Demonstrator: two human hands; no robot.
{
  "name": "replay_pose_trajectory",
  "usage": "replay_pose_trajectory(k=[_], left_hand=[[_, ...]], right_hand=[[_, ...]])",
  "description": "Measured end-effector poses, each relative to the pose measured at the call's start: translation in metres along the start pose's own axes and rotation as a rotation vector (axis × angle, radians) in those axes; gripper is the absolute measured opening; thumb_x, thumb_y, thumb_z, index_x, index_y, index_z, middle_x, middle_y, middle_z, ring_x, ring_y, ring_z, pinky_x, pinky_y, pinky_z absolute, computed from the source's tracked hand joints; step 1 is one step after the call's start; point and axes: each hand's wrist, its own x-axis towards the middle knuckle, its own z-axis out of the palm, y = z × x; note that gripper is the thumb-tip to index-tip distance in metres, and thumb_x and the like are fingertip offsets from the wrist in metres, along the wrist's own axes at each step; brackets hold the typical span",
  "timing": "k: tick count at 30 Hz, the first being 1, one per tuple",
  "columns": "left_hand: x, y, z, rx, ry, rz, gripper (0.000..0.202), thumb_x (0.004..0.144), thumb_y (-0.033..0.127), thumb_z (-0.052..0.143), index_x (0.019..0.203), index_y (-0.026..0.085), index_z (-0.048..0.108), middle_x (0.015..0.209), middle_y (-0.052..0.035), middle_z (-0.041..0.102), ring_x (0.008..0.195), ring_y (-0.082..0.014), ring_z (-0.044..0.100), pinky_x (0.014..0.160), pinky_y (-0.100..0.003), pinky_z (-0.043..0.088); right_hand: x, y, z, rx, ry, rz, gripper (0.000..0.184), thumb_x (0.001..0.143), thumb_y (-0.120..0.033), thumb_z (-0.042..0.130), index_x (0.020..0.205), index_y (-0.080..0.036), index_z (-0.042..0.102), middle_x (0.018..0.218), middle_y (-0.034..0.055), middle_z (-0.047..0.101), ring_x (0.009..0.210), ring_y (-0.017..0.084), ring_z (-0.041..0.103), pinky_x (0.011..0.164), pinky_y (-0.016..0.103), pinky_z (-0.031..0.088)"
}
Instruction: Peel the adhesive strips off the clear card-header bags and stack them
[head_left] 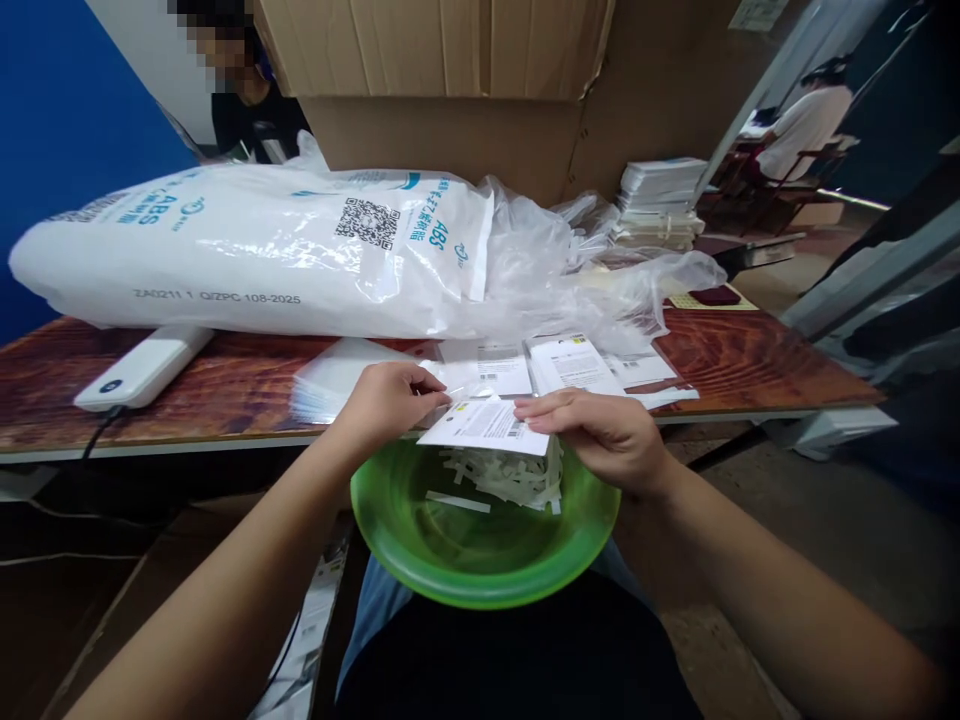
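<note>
My left hand (390, 400) and my right hand (607, 435) both pinch a small white printed packet (487, 425) held flat over a green plastic bowl (480, 560) in my lap. The left fingers are closed on the packet's left end. Fingers of the right hand press along its right edge. Inside the bowl lie several white paper strips (510, 475).
A wooden table (225, 385) carries a big white ABS sack (255, 250), a stack of clear sleeves (330, 385), printed leaflets (570, 365), a white device with a cable (142, 365) and crumpled plastic (600, 270). Cardboard boxes (450, 90) stand behind. Other people are at the back left and right.
</note>
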Motion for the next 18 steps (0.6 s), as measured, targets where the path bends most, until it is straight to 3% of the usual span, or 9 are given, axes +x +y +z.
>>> replay_pose_trajectory(k=[4,9,13,16,18], left_hand=[[0.005,0.002,-0.003,0.011,-0.024,0.172,0.02,0.075,0.038,0.067,0.085,0.022,0.076,0.084,-0.0018,0.072,0.077,-0.0174,0.064,0.068,-0.027,0.045],[0.009,0.02,-0.001,0.057,-0.041,0.446,0.019,0.081,0.032,0.062,0.089,0.022,0.077,0.081,-0.0027,0.068,0.074,-0.014,0.061,0.068,-0.025,0.044],[0.009,0.037,0.002,0.003,-0.018,0.539,0.018,0.083,0.027,0.061,0.09,0.021,0.076,0.081,-0.0026,0.067,0.073,-0.0123,0.06,0.067,-0.024,0.044],[0.012,0.04,0.005,-0.033,0.006,0.543,0.016,0.082,0.025,0.062,0.089,0.02,0.076,0.084,-0.0026,0.069,0.078,-0.0135,0.062,0.072,-0.024,0.046],[0.016,0.037,0.009,-0.059,0.016,0.518,0.015,0.081,0.024,0.063,0.088,0.02,0.076,0.086,-0.0026,0.069,0.081,-0.0146,0.063,0.074,-0.025,0.047]], right_hand=[[-0.003,0.002,-0.003,-0.335,-0.07,-0.136,0.031,0.085,-0.001,0.048,0.109,-0.014,0.064,0.11,0.014,0.069,0.107,0.02,0.064,0.087,0.04,0.056],[0.003,-0.009,0.02,-0.746,-0.096,-0.325,0.025,0.086,-0.006,0.052,0.108,-0.005,0.063,0.108,0.019,0.068,0.107,0.024,0.061,0.084,0.039,0.054],[0.014,-0.003,0.036,-0.886,0.059,-0.162,0.021,0.088,-0.01,0.05,0.099,-0.013,0.068,0.083,0.0089,0.068,0.078,0.02,0.058,0.068,0.036,0.046],[0.021,0.008,0.037,-0.743,0.138,0.041,0.018,0.087,-0.011,0.052,0.087,-0.016,0.069,0.077,0.0047,0.064,0.072,0.016,0.055,0.067,0.031,0.043],[0.025,0.015,0.037,-0.619,0.113,0.159,0.015,0.086,-0.011,0.053,0.081,-0.016,0.067,0.079,0.0035,0.064,0.073,0.014,0.056,0.067,0.027,0.042]])
